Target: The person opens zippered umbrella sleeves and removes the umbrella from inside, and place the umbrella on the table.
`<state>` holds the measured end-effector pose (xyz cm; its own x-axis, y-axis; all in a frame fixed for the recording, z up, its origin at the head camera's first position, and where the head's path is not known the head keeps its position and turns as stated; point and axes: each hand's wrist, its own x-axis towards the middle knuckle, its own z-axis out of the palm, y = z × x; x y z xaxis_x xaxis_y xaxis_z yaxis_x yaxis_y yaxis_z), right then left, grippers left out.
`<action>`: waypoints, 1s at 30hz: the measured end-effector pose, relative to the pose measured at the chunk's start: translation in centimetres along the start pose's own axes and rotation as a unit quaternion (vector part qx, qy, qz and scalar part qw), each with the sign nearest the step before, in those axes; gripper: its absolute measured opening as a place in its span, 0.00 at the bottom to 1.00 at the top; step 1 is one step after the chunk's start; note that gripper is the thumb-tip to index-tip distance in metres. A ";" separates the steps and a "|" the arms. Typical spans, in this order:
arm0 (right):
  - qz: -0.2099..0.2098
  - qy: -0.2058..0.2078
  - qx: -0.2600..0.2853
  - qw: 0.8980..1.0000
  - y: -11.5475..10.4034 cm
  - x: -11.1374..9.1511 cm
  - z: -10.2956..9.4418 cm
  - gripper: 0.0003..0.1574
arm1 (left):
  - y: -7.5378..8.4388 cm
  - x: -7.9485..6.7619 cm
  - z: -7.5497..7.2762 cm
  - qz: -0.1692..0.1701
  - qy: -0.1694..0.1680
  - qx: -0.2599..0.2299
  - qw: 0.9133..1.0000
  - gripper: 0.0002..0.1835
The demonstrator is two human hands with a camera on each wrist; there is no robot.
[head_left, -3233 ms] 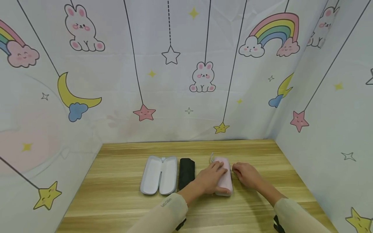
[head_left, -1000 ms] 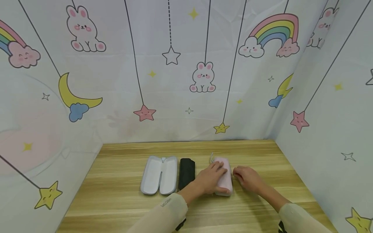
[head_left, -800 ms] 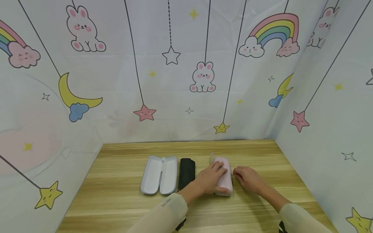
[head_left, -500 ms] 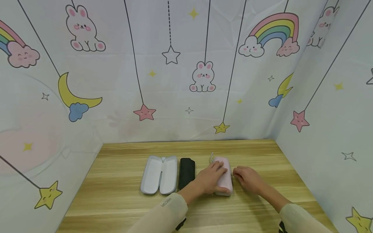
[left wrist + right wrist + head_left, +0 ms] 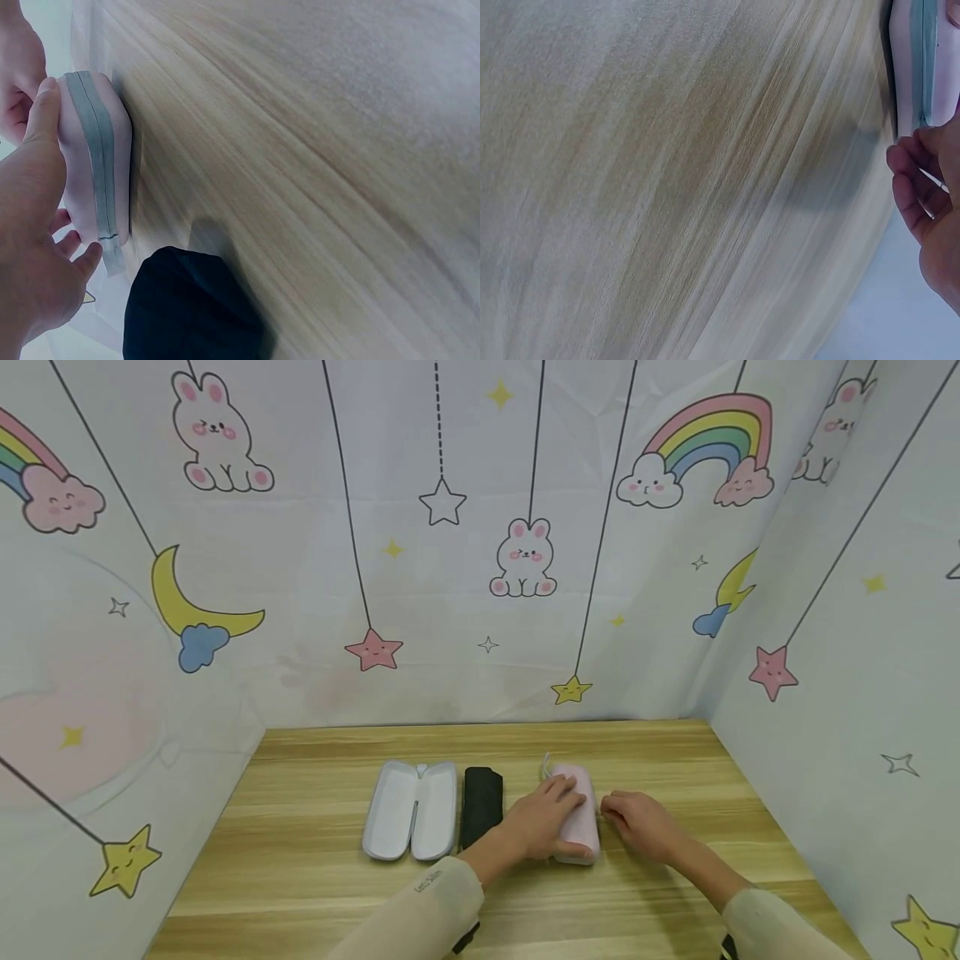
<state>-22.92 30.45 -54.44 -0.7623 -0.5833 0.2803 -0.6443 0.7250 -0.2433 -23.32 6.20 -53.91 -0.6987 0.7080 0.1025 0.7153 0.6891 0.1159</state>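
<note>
A pink zip case point(image 5: 582, 824) with a grey zip point(image 5: 102, 154) lies closed on the wooden table. My left hand point(image 5: 542, 820) holds it from above, thumb at the near end and fingers over the far part. At the case's right side, my right hand point(image 5: 641, 825) has curled fingers, and thumb and forefinger pinch at the zip; in the right wrist view the fingertips meet the zip point(image 5: 925, 97) at its lower end. The pull itself is mostly hidden by them. A pale loop point(image 5: 545, 765) sticks out at the case's far left corner.
Left of my left hand lies a black folded fabric bundle point(image 5: 482, 804), perhaps a folded umbrella. Beyond it an open white hard case point(image 5: 390, 818) shows both empty halves. Patterned cloth walls point(image 5: 465, 685) border the table point(image 5: 300, 852) at the back and sides.
Over the last few seconds my right hand has slid slightly toward me along the right side of the pink case. My left hand and the other things stay put.
</note>
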 end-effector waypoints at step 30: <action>-0.026 0.017 0.008 1.000 -1.0 -1.2 0.1 0.11 | 0.1 -0.1 -0.1 0.000 0.002 0.004 1.000 0.48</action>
<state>-21.38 30.41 -54.60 -0.7259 -0.6070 0.3234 -0.6836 0.6885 -0.2421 -23.16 6.24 -53.79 -0.6982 0.7080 0.1057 0.7159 0.6898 0.1084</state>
